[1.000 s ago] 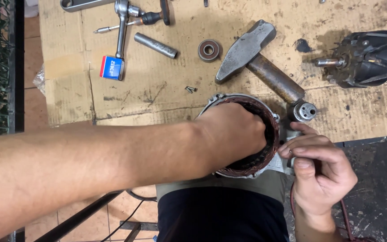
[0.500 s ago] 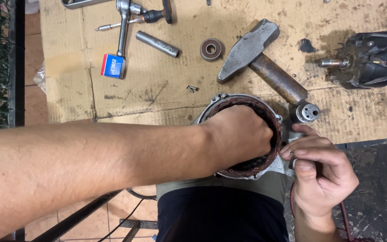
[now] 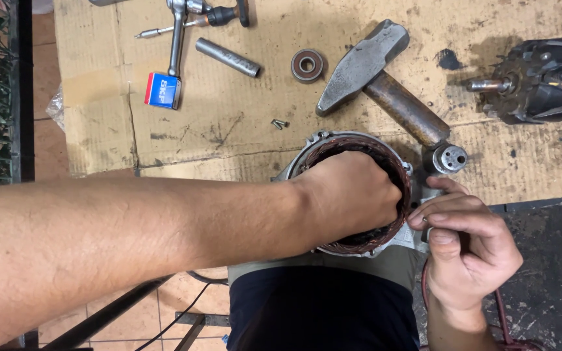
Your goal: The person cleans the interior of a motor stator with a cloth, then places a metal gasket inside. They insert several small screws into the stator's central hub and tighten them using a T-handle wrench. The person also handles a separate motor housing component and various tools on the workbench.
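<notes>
Here we press left hand [image 3: 352, 195] inside stator housing [image 3: 395, 166], fingers hidden, grip unclear; right hand [image 3: 466, 244] pinches rim at 3 o'clock. Risk: copper windings scrape knuckles, housing tips off desk [image 3: 229, 123] edge.

Left hand [image 3: 352, 195] reaches inside round copper-wound stator housing [image 3: 395, 166]; right hand [image 3: 466, 244] pinches its right rim. Steel hammer [image 3: 365, 65] lies just beyond the housing on cardboard-covered tabletop [image 3: 229, 123].
</notes>
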